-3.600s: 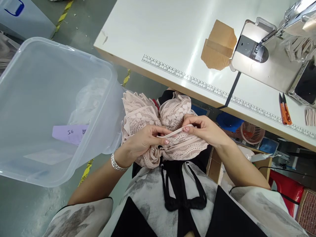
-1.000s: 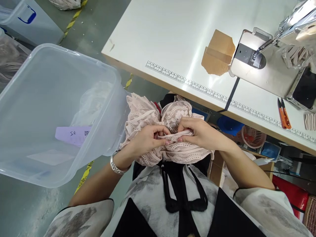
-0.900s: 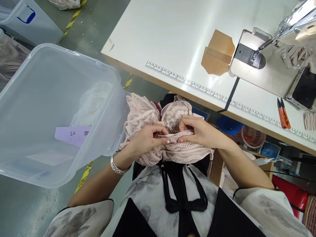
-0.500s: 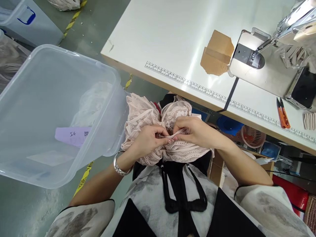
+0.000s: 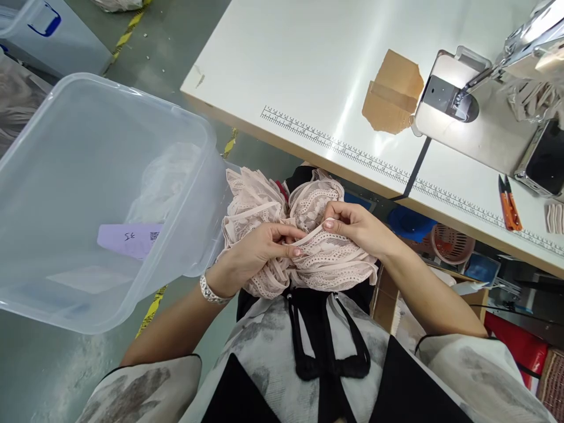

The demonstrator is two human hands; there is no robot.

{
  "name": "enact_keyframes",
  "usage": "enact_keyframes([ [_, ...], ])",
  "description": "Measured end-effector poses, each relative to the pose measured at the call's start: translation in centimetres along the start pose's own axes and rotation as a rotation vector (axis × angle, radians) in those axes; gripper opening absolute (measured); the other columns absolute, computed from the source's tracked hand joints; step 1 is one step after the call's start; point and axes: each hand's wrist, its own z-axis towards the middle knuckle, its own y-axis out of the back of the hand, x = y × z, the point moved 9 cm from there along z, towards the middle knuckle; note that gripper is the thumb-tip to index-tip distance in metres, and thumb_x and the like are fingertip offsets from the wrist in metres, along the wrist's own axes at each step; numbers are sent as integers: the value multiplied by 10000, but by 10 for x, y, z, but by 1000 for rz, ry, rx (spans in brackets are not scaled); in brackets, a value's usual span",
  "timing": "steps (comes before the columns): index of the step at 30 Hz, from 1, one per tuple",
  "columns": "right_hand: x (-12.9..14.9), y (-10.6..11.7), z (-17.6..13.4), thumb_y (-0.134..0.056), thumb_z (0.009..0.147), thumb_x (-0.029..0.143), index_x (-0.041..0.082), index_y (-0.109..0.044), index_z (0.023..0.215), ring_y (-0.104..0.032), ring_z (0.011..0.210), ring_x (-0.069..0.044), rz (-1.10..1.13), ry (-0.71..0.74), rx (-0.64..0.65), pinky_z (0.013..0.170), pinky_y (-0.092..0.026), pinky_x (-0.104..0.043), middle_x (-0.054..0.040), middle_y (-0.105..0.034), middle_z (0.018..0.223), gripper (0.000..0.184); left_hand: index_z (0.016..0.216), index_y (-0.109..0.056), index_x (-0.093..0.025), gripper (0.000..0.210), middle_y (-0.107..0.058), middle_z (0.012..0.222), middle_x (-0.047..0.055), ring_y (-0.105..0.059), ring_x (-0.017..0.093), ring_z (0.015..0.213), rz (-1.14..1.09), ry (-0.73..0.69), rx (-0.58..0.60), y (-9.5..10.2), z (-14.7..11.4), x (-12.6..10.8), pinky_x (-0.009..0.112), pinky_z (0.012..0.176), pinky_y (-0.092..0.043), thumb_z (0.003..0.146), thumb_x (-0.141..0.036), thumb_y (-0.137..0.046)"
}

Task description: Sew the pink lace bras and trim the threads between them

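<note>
A bundle of pale pink lace garments [image 5: 332,270] lies gathered on my lap, bunched into two lobes. My left hand [image 5: 268,247] rests over the middle of it, thumb and fingers closed on a lace-trimmed edge. My right hand [image 5: 352,226] pinches a narrow pink strip [image 5: 314,236] of the same garment between thumb and forefinger. That strip runs taut at a slant between the two hands. What lies beneath my left fingers is partly hidden.
A clear plastic bin [image 5: 101,200] with a purple paper [image 5: 127,239] stands on the left. Ahead, the white table [image 5: 299,64] carries a printed ruler, torn cardboard [image 5: 392,94], a sewing machine [image 5: 458,97] and orange snips [image 5: 510,204]. Beneath its edge is a pink basket [image 5: 452,242].
My right hand has moved right and slightly up, away from my left, drawing out the strip's edge. My left hand stays nearly in place. The view has shifted slightly.
</note>
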Motion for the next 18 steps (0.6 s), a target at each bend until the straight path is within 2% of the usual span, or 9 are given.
enact_keyframes([
  [2,-1,0,-1,-646,816,479,174,-484,711,-355,606,-89,-9,12,-5,578,-282,-232,46,-433,645,361,861,-744,-159,251,-665,797,24,-575,128,721,-62,21,15,-1,1,3,276,718,-476,635,-242,-816],
  [7,-3,1,-2,-650,820,464,172,-490,730,-400,645,-101,-38,10,6,605,-316,-234,34,-470,678,344,731,-732,-159,183,-652,691,1,-574,106,655,-105,-4,39,-2,1,3,230,646,-483,616,-257,-837],
  [18,2,3,-4,-669,809,457,171,-510,727,-445,660,-109,-44,23,-17,613,-351,-239,15,-522,700,337,751,-722,-165,174,-657,731,4,-581,111,669,2,-23,61,-4,-3,0,236,635,-481,651,-270,-820],
])
